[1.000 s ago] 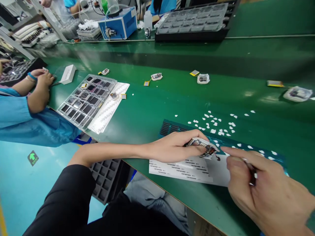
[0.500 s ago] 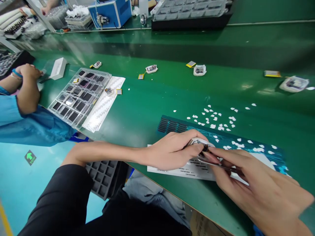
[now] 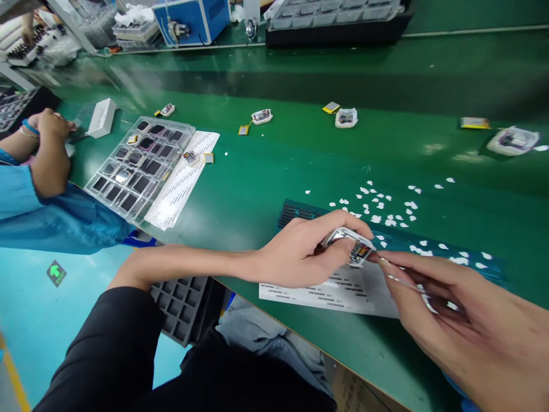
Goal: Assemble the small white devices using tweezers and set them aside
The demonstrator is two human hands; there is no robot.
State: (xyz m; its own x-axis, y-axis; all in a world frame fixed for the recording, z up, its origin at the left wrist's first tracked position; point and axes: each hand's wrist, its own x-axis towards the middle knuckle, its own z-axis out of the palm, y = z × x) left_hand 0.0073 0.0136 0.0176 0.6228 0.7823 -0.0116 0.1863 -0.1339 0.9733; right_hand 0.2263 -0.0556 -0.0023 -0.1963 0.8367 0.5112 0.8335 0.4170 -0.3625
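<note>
My left hand is closed round a small white watch-like housing, its open side showing a circuit board with gold and dark parts. The thumb presses on the board. My right hand holds metal tweezers, its thumb and index fingertips at the right edge of the housing. Whether those fingertips pinch a small part there, I cannot make out. Beneath the hands lie a white printed sheet and a teal sheet with black strips at its left end. Small white stickers are scattered on and behind it.
Several similar housings with yellow-edged batteries, one housing among them, stand in a row behind. To the left are a clear compartment tray, another printed sheet and a co-worker's hands. A black tray stands at the back.
My right hand has moved slightly right and down, away from the housing's middle. The housing has tilted, so more of its circuit board shows. My left hand stays wrapped round it.
</note>
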